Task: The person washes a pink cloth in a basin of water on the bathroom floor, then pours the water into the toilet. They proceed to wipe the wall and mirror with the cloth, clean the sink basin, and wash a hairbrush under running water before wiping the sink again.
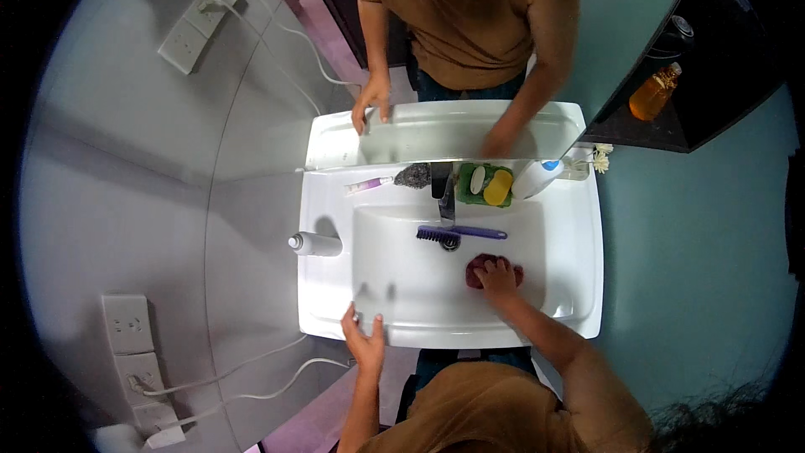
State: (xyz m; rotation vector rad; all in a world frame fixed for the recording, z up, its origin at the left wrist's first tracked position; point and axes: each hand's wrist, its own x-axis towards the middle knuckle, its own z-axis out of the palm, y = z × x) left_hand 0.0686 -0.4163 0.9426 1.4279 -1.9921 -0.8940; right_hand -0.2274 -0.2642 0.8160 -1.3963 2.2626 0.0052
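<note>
A white ceramic washbasin [402,302] lies before me. On the right side of its bowl, my right hand [499,278] grips a crumpled dark red cloth [477,272] against the surface, partly covering it. My left hand [365,338] is at the front left rim, thumb and fingers apart, with nothing in it; whether it touches the rim I cannot tell. A purple brush [475,233] rests in the bowl beneath the black faucet [443,189], its dark bristles partly over the metal drain [450,243].
The back ledge holds a purple-and-white tube [368,185], a grey scouring pad [413,176], a green soap dish [466,194] with two soaps, and a white bottle [534,180]. A white canister [316,243] stands left. Behind are a mirror [604,63] and, left, wall sockets [129,325] with cords.
</note>
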